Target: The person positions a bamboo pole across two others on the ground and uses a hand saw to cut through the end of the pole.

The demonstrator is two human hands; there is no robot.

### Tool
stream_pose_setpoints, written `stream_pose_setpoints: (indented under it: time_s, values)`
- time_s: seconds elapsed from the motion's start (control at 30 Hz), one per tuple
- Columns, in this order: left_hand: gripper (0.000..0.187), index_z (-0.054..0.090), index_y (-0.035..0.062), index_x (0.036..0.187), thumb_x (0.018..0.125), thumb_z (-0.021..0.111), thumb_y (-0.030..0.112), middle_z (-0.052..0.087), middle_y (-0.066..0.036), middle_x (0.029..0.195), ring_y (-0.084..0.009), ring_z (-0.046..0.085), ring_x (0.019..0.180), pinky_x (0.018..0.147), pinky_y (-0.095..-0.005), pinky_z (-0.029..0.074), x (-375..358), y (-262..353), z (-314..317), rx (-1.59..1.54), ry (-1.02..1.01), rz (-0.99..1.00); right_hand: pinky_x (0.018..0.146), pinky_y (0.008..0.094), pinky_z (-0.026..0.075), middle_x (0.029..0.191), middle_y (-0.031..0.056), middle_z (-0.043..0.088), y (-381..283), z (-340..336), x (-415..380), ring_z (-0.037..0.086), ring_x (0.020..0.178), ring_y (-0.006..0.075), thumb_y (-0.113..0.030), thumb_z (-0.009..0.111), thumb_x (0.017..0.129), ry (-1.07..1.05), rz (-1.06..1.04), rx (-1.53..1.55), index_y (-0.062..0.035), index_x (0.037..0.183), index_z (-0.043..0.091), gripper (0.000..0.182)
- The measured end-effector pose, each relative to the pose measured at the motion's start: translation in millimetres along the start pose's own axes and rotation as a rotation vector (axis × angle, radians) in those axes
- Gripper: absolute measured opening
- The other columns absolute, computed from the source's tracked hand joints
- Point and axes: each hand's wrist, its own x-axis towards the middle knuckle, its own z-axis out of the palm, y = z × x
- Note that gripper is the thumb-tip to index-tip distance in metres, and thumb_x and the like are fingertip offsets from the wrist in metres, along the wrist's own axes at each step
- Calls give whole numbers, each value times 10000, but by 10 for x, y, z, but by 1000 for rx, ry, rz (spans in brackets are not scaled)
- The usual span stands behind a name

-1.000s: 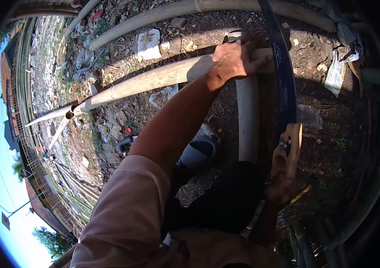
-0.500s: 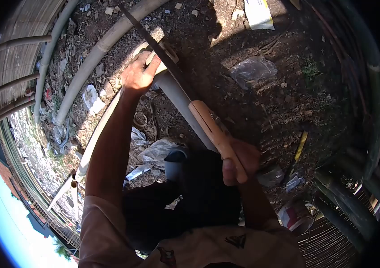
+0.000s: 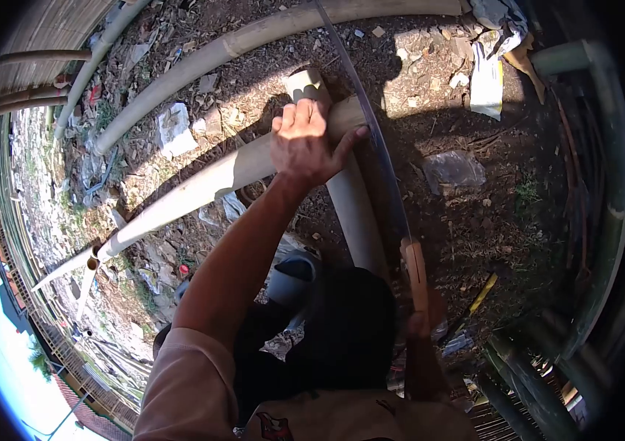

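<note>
A long bamboo pole (image 3: 202, 189) runs from the lower left up to the middle and rests across another bamboo piece (image 3: 353, 209) on the ground. My left hand (image 3: 303, 147) is closed over the pole close to its right end, thumb stretched toward the blade. My right hand (image 3: 424, 312), dim and blurred, grips the wooden handle of a saw (image 3: 415, 268). The long saw blade (image 3: 371, 121) reaches upward past the pole's end, just right of my left thumb. Whether its teeth touch the bamboo is unclear.
A curved bamboo pole (image 3: 202, 62) lies across the top. Plastic scraps (image 3: 456, 170), a white-yellow packet (image 3: 487, 84) and a yellow-handled tool (image 3: 483, 294) lie on the dirt. More bamboo (image 3: 621, 176) stands at the right. A boot (image 3: 294, 275) shows below.
The view has shifted, showing more of the long pole. My left hand now lies flatter over the pole, with its thumb extended. The saw has turned more upright and its handle sits lower right.
</note>
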Motion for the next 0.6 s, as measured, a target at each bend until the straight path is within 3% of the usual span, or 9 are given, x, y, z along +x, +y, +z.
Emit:
stream_pose_setpoints:
  time_s: [0.1,0.17,0.33,0.4,0.47,0.6]
  values:
    - [726,690,33,1121,906,585,718,606,-167,1023,-300,584,938,760,-416,431,-59,43,-4,5,62,-24,537,360,498,679,114,647,53,-113,-61,656,591,235,-622,386,1010,23,-20,-141,-14,809,692,710]
    - [720,693,43,1126,899,592,719,613,-164,1011,-305,590,935,762,-425,439,-37,24,-21,-15,33,-54,581,402,554,750,162,681,13,-182,-18,689,637,287,-498,496,992,-95,-11,-30,54,900,668,586]
    - [705,700,74,1148,879,616,721,640,-159,980,-325,611,929,796,-464,477,95,-141,108,-129,61,-31,571,391,547,724,143,668,-82,-87,108,680,624,283,-498,509,989,0,18,-85,45,879,667,576]
    - [701,701,78,1161,881,614,714,669,-163,1002,-350,629,954,845,-484,499,162,-155,76,-151,14,-59,568,388,546,717,138,665,-225,23,307,678,621,281,-498,512,988,34,14,-94,43,874,666,574]
    - [704,692,70,1178,907,572,708,679,-171,1070,-369,632,1003,892,-484,504,200,-151,2,-153,-79,-76,488,343,450,632,103,594,-509,80,548,614,542,237,-543,435,992,6,69,-63,3,753,630,626]
    - [709,661,110,1269,933,508,716,680,-165,1185,-367,620,1136,965,-482,505,322,-200,-78,-171,-257,-128,479,340,442,611,95,572,-643,142,738,591,521,219,-500,464,983,-22,43,-23,0,740,612,575]
